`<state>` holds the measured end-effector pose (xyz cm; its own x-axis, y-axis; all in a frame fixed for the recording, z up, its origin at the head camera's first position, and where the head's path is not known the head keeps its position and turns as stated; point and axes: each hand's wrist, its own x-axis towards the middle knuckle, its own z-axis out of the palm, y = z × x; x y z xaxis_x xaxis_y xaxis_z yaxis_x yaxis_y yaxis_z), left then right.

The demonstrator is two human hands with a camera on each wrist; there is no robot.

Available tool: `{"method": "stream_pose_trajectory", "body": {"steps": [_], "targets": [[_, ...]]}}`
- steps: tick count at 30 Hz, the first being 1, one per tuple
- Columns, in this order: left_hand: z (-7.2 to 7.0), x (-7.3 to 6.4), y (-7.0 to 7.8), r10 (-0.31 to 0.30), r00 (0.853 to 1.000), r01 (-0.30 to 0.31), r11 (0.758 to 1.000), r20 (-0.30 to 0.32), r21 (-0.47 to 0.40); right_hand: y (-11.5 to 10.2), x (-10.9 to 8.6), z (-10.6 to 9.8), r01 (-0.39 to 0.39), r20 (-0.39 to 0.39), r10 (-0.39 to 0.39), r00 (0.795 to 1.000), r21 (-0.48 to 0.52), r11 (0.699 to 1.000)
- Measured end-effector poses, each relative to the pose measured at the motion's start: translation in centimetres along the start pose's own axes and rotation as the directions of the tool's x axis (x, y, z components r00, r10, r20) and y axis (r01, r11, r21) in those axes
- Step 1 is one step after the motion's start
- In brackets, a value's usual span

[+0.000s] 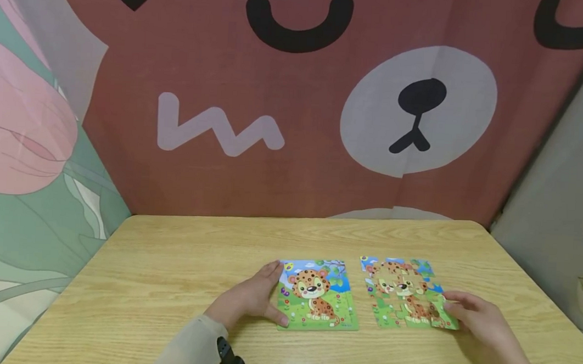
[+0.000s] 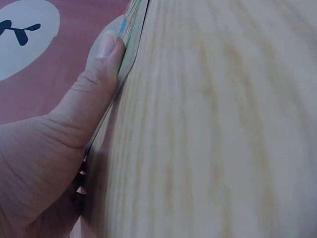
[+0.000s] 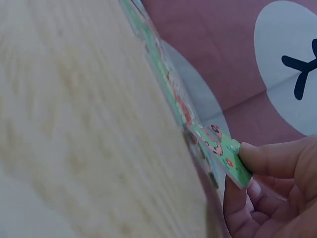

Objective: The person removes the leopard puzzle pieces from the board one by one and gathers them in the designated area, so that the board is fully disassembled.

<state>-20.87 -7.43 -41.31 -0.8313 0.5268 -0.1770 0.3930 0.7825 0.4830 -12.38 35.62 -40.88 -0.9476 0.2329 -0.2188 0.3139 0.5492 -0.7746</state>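
My left hand [image 1: 253, 295] rests along the left side of a square picture board [image 1: 319, 294] showing a cartoon leopard. Its straight thumb [image 2: 101, 62] touches the front left corner, and the fingers lie at the far left corner. Right of the board, a leopard jigsaw puzzle [image 1: 387, 291] lies mostly joined on the table. My right hand [image 1: 479, 318] pinches a green puzzle piece [image 3: 230, 158] between thumb and fingers at the puzzle's front right corner. In the right wrist view, the piece is tilted, its outer edge raised, and its inner end overlaps the neighbouring pieces.
The light wood table [image 1: 177, 286] ends at a wall covering [image 1: 222, 184] with a large cartoon bear face. A green and pink flowered panel [image 1: 16, 233] stands on the left, a grey one [image 1: 557, 218] on the right. The left wrist wears a black strap [image 1: 230, 357].
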Motion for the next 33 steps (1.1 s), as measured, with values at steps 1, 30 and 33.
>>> {"method": "stream_pose_trajectory", "body": {"steps": [1, 30, 33], "targets": [[0.0, 0.0, 0.0, 0.003, 1.000, -0.003, 1.000, -0.001, -0.002, 0.1, 0.0, -0.1, -0.004, 0.001, 0.004, 1.000, -0.001, 1.000], [-0.1, -0.2, -0.2, 0.026, 1.000, -0.026, 0.999, 0.007, -0.025, -0.7, -0.4, 0.8, 0.056, -0.118, -0.091, 0.989, -0.273, 0.960], [-0.2, -0.2, -0.1, 0.035, 0.999, -0.035, 0.999, 0.012, -0.031, -0.7, -0.4, 0.9, 0.044, -0.128, -0.081, 0.988, -0.267, 0.963]]}}
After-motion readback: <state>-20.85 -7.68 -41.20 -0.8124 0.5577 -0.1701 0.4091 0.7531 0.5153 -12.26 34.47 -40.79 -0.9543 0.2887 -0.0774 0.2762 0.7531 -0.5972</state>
